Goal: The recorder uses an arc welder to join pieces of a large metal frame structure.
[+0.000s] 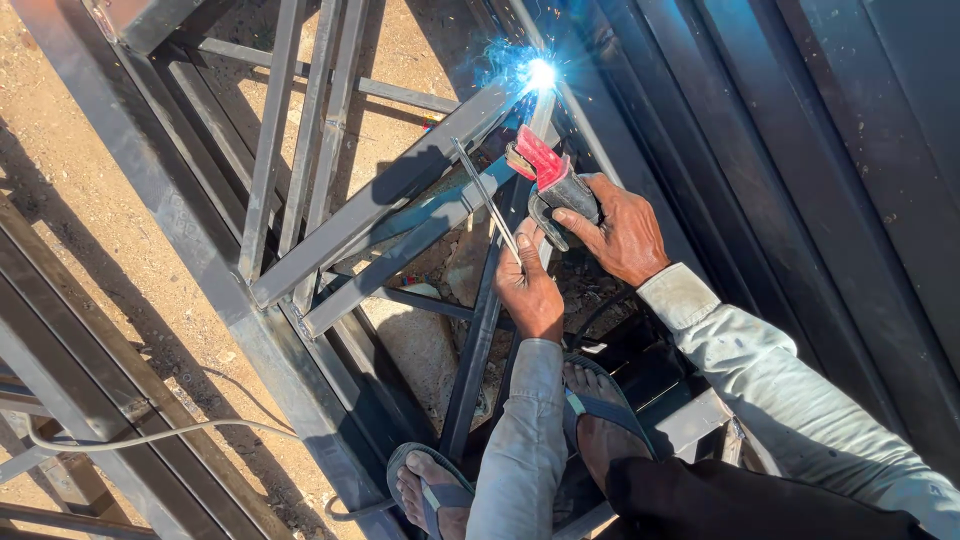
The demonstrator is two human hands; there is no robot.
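While my right hand (pixel 620 235) fingers grip the red-tipped grey electrode holder (pixel 550 180), my left hand (pixel 528 290) fingers pinch a thin metal welding rod (pixel 485 198).

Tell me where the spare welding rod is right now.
In the head view, the spare welding rod sits near centre, pinched in the left hand, slanting up-left across the steel frame, just left of the red electrode holder.
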